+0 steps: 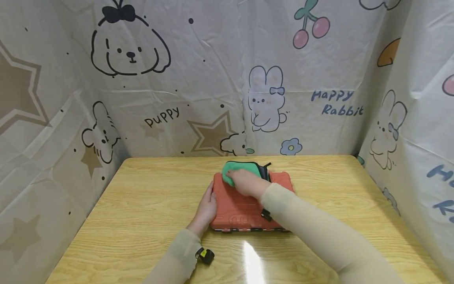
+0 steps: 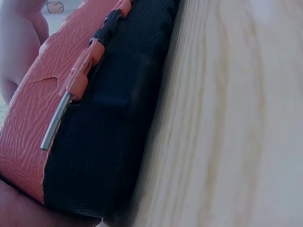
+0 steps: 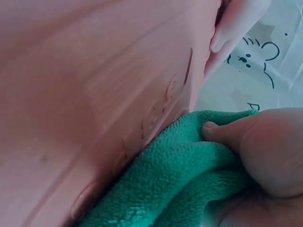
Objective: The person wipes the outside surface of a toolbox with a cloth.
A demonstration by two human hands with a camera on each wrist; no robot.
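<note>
A hard red case [image 1: 237, 209] with a black lower half [image 2: 99, 156] lies flat on the table. Along its seam in the left wrist view runs a hinge with a metal pin [image 2: 56, 120]. My left hand [image 1: 207, 207] grips the case's left side. On the far part of the lid lies a fuzzy green cloth [image 1: 248, 167], with a black piece [image 1: 264, 172] at its right end. My right hand [image 1: 246, 182] holds the bunched cloth against the lid; its thumb [image 3: 220, 132] presses into the folds, and the cloth hides several fingertips.
The wooden table [image 1: 159, 189] extends around the case. A printed curtain [image 1: 198, 79] hangs behind the table and along both sides. Small black cameras sit at the left wrist [image 1: 205, 255] and right wrist [image 1: 267, 215].
</note>
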